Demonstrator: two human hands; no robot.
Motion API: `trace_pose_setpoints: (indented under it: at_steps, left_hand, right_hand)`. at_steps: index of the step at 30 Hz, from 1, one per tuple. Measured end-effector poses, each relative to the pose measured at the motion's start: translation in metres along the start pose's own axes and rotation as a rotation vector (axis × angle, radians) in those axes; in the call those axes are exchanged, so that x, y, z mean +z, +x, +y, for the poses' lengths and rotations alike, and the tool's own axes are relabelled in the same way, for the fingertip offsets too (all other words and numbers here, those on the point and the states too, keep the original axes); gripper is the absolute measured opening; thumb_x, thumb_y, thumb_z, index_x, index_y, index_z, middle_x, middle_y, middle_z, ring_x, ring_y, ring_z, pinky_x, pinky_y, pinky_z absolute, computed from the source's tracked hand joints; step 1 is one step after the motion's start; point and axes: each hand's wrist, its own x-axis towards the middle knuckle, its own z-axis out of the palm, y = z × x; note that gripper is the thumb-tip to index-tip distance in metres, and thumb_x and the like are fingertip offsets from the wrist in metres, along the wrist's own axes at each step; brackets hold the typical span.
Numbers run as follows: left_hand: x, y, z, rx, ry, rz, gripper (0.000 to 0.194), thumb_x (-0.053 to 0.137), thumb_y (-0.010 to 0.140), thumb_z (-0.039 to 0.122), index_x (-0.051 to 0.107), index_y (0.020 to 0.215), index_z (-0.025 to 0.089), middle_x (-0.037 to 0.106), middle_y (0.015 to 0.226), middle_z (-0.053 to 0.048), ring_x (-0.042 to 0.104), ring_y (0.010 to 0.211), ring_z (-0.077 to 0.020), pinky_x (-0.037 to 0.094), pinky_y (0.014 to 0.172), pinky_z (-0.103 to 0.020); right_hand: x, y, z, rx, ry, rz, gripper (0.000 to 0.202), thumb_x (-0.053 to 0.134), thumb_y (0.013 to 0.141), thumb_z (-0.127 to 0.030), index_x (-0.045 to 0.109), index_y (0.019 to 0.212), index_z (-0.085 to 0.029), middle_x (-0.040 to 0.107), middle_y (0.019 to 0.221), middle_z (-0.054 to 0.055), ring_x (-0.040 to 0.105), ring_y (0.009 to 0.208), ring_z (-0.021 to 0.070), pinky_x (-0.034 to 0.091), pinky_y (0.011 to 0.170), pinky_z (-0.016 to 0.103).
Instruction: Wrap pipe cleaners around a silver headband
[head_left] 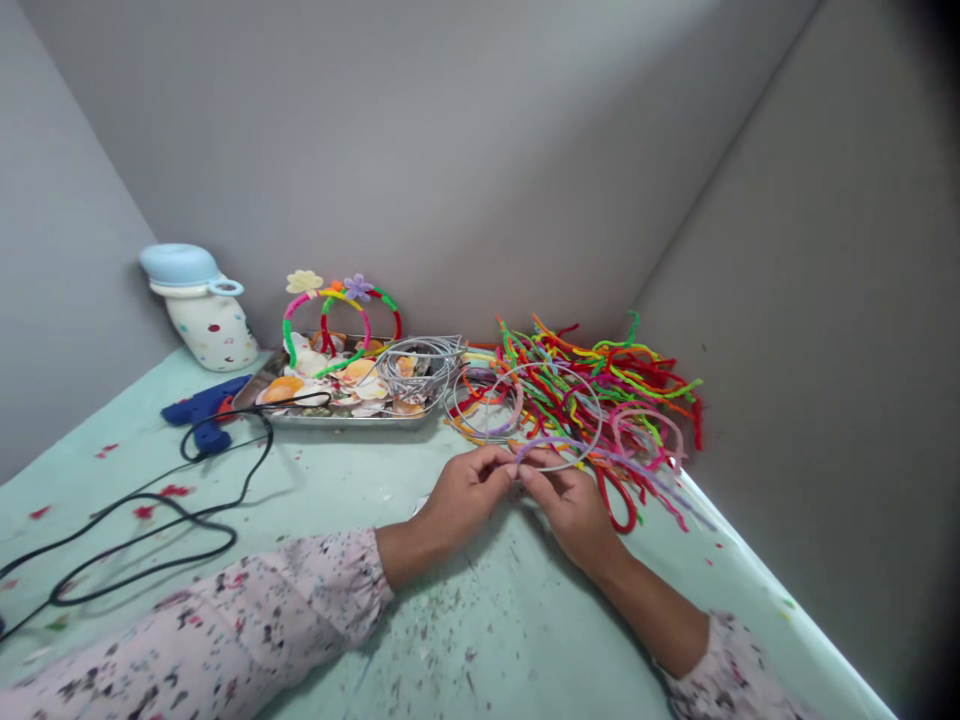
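Note:
My left hand [469,495] and my right hand [574,505] meet over the table, thumbs and fingertips pinched close together. Between them they hold a thin grey wire ring [601,412], which stands up beyond the fingers. A purple pipe cleaner [634,458] is pinched at the ring's lower edge, and its long end trails off to the right. Fingers partly hide the spot where wire and pipe cleaner touch. Right behind the hands lies a heap of coloured pipe cleaners [577,375].
A metal tray [352,423] holds shells, a coil of grey wire [424,365] and colourful wrapped rings with flowers [358,288]. Left of it lies a blue glue gun [206,410], its black cable [225,505] looped across the table. A white bottle [210,325] stands behind, against the wall.

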Motion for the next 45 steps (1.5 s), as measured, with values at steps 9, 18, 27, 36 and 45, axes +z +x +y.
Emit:
trace_pose_setpoints:
  at_steps: [9,18,27,36,45]
  left_hand:
    - [0.0,-0.001,0.005,0.012,-0.005,-0.011,0.019,0.055,0.085,0.031,0.066,0.081,0.015,0.06,0.068,-0.001,0.051,0.065,-0.013,0.039,0.059,-0.024]
    - [-0.001,0.001,0.0,0.029,0.025,-0.014,0.021,0.054,0.086,0.032,0.067,0.083,0.015,0.062,0.071,-0.001,0.052,0.065,-0.0129,0.04,0.06,-0.024]
    - [-0.001,0.001,-0.002,0.015,0.039,0.019,0.023,0.055,0.085,0.034,0.068,0.088,0.015,0.063,0.072,-0.003,0.053,0.065,-0.0136,0.04,0.057,-0.024]
    - [-0.001,0.003,-0.006,0.005,0.043,0.016,0.023,0.057,0.084,0.034,0.071,0.087,0.016,0.064,0.069,-0.002,0.054,0.065,-0.0142,0.04,0.059,-0.024]
    - [-0.003,0.003,-0.005,0.008,0.015,-0.031,0.026,0.054,0.087,0.036,0.069,0.089,0.015,0.056,0.067,0.0,0.041,0.052,-0.008,0.033,0.049,-0.022]
  right_hand:
    - [0.005,0.0,-0.005,0.156,0.209,0.049,0.027,0.064,0.08,-0.043,0.065,0.092,-0.019,0.063,0.074,0.002,0.054,0.057,0.0141,0.047,0.052,0.026]
    - [0.002,0.001,-0.003,0.198,0.274,0.026,0.027,0.065,0.079,-0.042,0.065,0.092,-0.018,0.059,0.062,0.0,0.053,0.057,0.015,0.044,0.055,0.028]
    - [0.002,0.0,0.011,0.197,0.394,0.075,0.028,0.062,0.083,-0.04,0.065,0.099,-0.018,0.059,0.061,-0.002,0.053,0.055,0.0129,0.043,0.054,0.026]
    - [0.002,0.002,0.017,0.21,0.542,0.159,0.021,0.067,0.079,-0.034,0.062,0.095,-0.021,0.064,0.081,0.0,0.055,0.059,0.0109,0.043,0.052,0.023]
    - [0.0,-0.001,0.004,0.14,0.644,0.087,0.037,0.062,0.075,-0.027,0.059,0.111,-0.024,0.061,0.094,0.002,0.055,0.061,0.0108,0.043,0.053,0.024]
